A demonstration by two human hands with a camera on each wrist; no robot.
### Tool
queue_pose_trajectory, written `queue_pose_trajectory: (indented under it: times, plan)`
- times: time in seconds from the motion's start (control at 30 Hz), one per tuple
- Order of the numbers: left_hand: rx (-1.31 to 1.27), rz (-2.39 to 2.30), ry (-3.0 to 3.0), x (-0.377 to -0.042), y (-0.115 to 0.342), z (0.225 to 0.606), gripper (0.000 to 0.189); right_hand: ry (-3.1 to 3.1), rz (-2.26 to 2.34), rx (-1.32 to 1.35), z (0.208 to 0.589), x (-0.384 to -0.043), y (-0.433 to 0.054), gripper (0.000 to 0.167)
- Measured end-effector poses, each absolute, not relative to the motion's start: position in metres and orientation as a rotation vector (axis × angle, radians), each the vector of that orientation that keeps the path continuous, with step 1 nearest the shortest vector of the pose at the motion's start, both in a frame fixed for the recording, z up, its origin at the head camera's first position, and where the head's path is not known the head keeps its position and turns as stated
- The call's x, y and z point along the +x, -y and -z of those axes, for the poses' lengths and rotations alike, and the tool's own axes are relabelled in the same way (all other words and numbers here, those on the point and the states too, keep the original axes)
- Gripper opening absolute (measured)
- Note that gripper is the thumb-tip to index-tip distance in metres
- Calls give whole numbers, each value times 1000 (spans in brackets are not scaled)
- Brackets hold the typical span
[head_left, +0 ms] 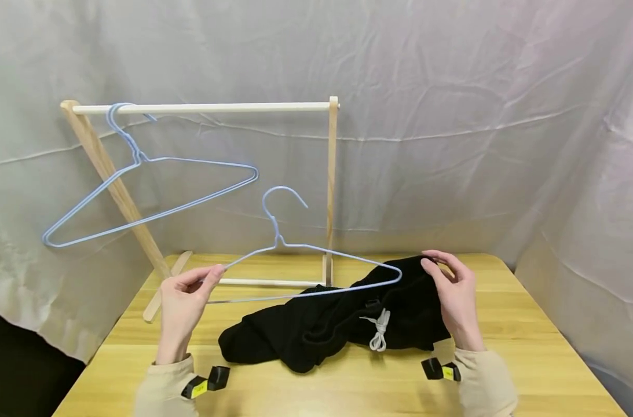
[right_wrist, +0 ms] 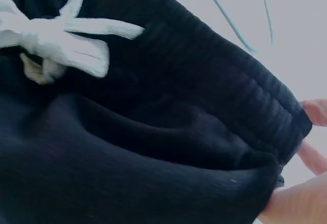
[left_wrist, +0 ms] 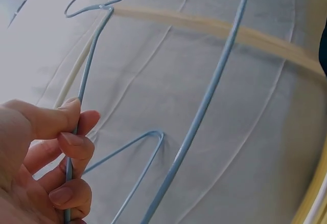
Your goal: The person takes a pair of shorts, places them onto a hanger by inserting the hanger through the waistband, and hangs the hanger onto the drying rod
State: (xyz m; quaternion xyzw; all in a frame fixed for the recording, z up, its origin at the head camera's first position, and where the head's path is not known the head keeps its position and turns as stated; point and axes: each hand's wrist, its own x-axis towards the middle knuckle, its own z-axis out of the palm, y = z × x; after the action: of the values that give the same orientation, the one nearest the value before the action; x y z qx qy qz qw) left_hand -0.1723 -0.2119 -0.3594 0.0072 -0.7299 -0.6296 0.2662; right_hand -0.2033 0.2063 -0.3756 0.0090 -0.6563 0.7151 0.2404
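My left hand [head_left: 183, 304] pinches a light blue wire hanger [head_left: 277, 236] by its left end, thumb on one side and fingers curled round the wire [left_wrist: 88, 70]. The hanger is held upright with its hook on top, and its right end overlaps black pants [head_left: 326, 330] in the head view. Those pants lie bunched on the table, a white drawstring [head_left: 380, 333] tied in a bow at the front. At their right end my right hand [head_left: 458, 292] grips the corner of the ribbed waistband [right_wrist: 230, 75] between thumb and fingers.
Behind stands a wooden rack with a white rail [head_left: 233, 108]. More blue hangers [head_left: 201, 160] hang at its left end, close together. The rack's right post [head_left: 331, 168] rises behind the held hanger. A grey curtain [head_left: 452, 69] surrounds the wooden table [head_left: 519, 336].
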Motion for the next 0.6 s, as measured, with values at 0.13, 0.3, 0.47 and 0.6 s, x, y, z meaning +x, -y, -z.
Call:
queue_pose_trajectory:
  times: [0.13,0.3,0.47,0.6]
  plan:
    - [-3,1676,2003,-175,202,364,13,1654,-1923,10,383,-200,-197,15]
    - [-8,1679,2028,-175,191,369,14,1617,-1812,-14,389,-195,-191,18]
    - [-16,1691,2021,-177,182,370,14,1644,-1766,-63,391,-193,-189,20]
    - [-50,1696,2012,-178,174,372,11,1661,-1771,-40,391,-192,-189,22]
